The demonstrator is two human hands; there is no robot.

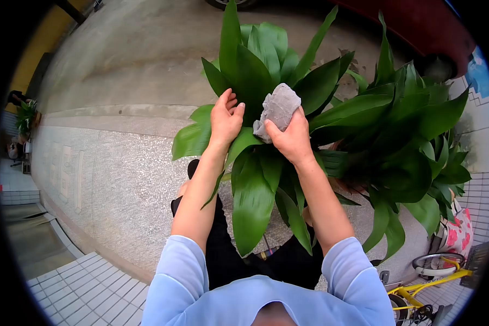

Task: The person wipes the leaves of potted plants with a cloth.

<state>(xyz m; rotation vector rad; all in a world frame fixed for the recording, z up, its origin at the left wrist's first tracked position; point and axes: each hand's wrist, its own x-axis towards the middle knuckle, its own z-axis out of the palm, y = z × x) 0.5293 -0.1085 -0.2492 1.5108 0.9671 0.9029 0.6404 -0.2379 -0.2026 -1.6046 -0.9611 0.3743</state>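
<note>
A grey cloth (280, 108), folded and crumpled, is gripped in my right hand (294, 138), thumb on its near face. It sits over the middle of a potted-looking plant with broad green leaves (252, 204); any pot is hidden under the foliage. To the left of the cloth, my left hand (225, 120) is raised beside an upright dark green leaf (251, 73). Its fingers are loosely curled, with a gap between thumb and fingertips, and I see nothing in it.
More large leafy foliage (402, 130) crowds the right side. A yellow bicycle frame (432, 285) and a pink-patterned white bag (460, 231) are at the lower right. A dark red car (418, 27) stands at the back. Pebbled paving (130, 174) and white tiles (92, 288) lie to the left.
</note>
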